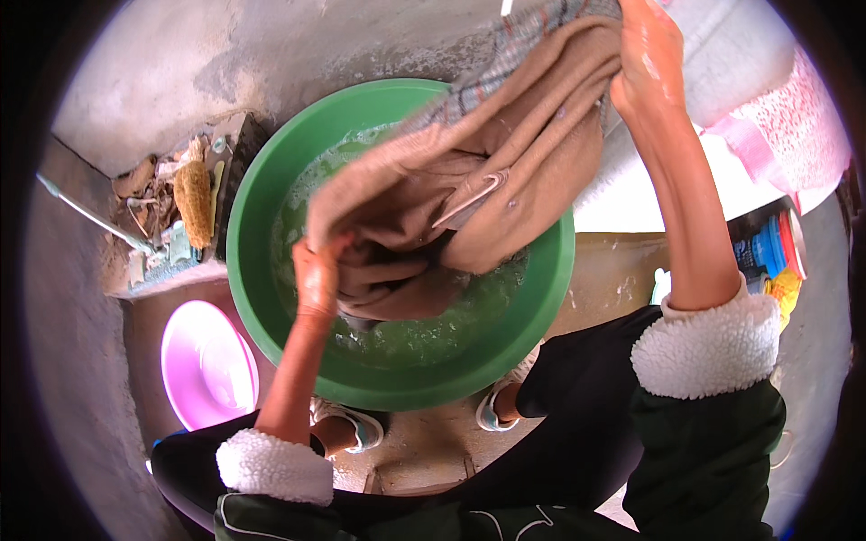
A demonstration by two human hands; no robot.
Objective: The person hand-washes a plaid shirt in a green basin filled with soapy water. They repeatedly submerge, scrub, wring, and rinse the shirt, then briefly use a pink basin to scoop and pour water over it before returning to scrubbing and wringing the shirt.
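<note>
A wet brown garment [532, 194] with a grey plaid side stretches between my hands above a large green basin [251, 203]. Soapy water [406, 341] fills part of the basin, and the garment's lower folds hang down to it. High at the upper right, my right hand [649, 68] is closed round a bunched edge of the cloth. My left hand [316, 275] grips the garment's lower left side inside the basin; its fingertips are partly hidden in the folds and slightly blurred. A welt-like slit shows on the brown side.
A pink basin [212, 365] leans left of the green one. Beyond it, a ledge [176, 279] holds a yellow-brown loofah [192, 203] and debris. At right are a white surface [622, 198], a pink-and-white cloth [794, 126] and colourful containers [771, 248]. Concrete walls [298, 41] enclose the spot.
</note>
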